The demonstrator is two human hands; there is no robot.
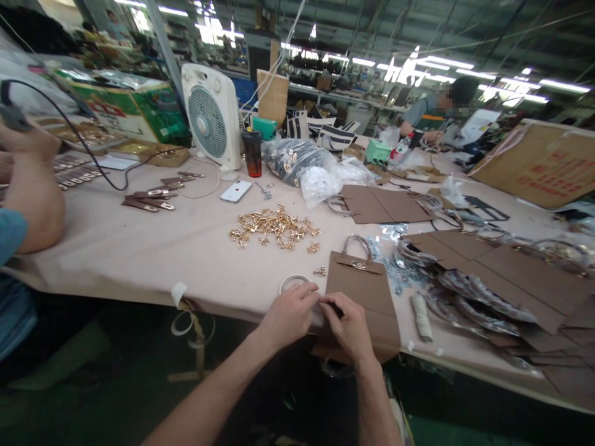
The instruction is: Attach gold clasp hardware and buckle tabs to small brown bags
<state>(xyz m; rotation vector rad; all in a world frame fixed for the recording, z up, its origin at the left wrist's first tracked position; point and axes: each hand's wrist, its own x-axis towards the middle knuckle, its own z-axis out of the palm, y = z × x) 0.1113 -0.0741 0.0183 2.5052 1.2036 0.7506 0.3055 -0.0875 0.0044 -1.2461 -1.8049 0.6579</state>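
My left hand [292, 313] and my right hand [349, 325] meet at the table's front edge, their fingertips pinched close together. Whatever sits between the fingers is too small or hidden to make out. Just right of them, a brown handbag piece [367, 288] with a wrapped handle and a metal clasp lies partly over the edge, and my right hand overlaps it. Behind my left fingers rests a roll of tape [294, 280]. One gold metal fitting [320, 271] lies just beyond my fingertips, and a pile of similar gold fittings [279, 226] spreads farther back.
Brown bag panels with wrapped handles [506, 279] are stacked on the right, near a rolled cloth [421, 317]. A phone [236, 191], a dark cup [251, 153] and a fan [211, 114] stand farther back. Another person's arm [37, 186] is at the left.
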